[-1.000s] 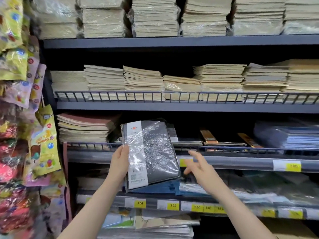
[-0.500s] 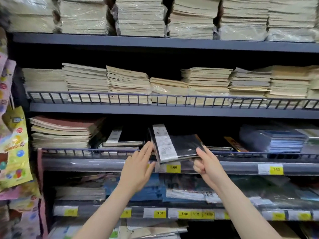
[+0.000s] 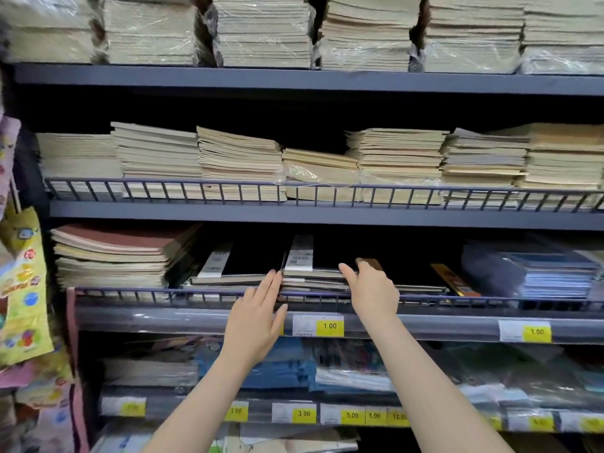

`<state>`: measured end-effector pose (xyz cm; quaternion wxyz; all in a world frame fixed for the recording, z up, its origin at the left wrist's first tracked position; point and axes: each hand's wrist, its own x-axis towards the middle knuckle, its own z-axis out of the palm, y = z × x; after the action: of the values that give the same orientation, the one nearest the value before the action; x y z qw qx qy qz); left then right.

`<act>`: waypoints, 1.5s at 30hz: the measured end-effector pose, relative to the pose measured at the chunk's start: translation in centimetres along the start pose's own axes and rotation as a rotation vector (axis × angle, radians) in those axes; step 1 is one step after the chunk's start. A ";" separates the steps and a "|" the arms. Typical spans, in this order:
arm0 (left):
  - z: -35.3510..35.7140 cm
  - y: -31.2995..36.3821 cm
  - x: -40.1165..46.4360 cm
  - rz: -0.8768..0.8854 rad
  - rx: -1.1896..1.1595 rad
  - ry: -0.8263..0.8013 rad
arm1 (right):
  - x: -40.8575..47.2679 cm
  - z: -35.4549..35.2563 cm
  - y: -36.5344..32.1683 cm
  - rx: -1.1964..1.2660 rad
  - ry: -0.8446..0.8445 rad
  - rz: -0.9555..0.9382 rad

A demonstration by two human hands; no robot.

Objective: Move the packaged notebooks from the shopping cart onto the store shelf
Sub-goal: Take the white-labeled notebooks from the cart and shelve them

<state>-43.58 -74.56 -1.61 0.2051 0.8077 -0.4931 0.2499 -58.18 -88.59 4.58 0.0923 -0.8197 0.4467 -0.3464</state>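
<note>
The packaged notebook [image 3: 299,256], black with a white label strip under clear wrap, lies flat on top of a low stack on the third shelf, behind the wire front rail [image 3: 163,294]. My right hand [image 3: 372,292] is curled over its near right corner, thumb along the front edge. My left hand [image 3: 258,318] is flat with fingers straight, its fingertips against the stack's left side. The shopping cart is out of view.
A similar black notebook [image 3: 235,263] lies just left of the stack, and a tall pile of brown and cream notebooks [image 3: 114,256] stands further left. Blue wrapped packs [image 3: 539,273] fill the right. Colourful bags [image 3: 19,289] hang at the left edge.
The notebook went from upright in my left hand to flat on the shelf stack. My left hand let go and now touches the stack's side. My right hand followed it in.
</note>
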 end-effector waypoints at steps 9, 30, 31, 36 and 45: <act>-0.3 0.9 -3.1 -0.002 -0.267 0.130 | -6.7 1.0 4.0 0.269 0.022 -0.389; -21.3 1.8 -5.8 -0.184 -0.287 -0.667 | -8.4 -14.1 -5.2 0.083 -0.962 -0.063; -23.6 1.9 -6.4 -0.207 -0.298 -0.678 | -8.7 -15.6 -6.3 0.088 -0.985 -0.079; -32.9 1.1 -10.2 -0.318 -0.260 -0.614 | -11.4 -21.1 -11.6 0.146 -1.055 -0.160; -44.6 -6.4 -17.5 -0.377 -0.136 -0.640 | -21.0 -24.7 -21.2 0.220 -1.068 -0.222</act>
<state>-53.65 -33.86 22.51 0.1360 0.9061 -0.3903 -0.0906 -67.67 -55.59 22.53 0.3539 -0.9091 0.2100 0.0648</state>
